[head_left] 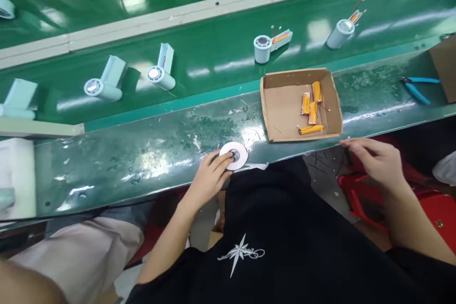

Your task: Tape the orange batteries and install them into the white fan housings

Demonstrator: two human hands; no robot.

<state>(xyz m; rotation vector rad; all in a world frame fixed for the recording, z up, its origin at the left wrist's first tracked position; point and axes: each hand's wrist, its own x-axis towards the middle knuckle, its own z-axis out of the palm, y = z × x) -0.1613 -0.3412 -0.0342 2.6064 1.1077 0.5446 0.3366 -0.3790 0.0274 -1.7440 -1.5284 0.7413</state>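
Observation:
At the front edge of the bench, my left hand [210,178] grips a roll of white tape [241,155] lying flat, with fingertips at its hub and the thumb by its lower rim. A loose white strip [257,166] hangs over the edge beside the roll. My right hand [381,159] is by the bench edge, right of a shallow cardboard box [281,109]. Its fingers are stretched out with the thumb apart, and I see nothing held in it. Several orange-wrapped battery cells [311,129] with thin wires lie in the box.
Along the green conveyor belt [213,64] stand several pale blue housings [262,52], some with wires and orange cells. Blue-handled pliers [418,89] lie at right by another cardboard box [445,66]. A white foam block [17,171] is at left; a red stool [438,213] stands below. Another person's pale clothing [81,242] shows lower left.

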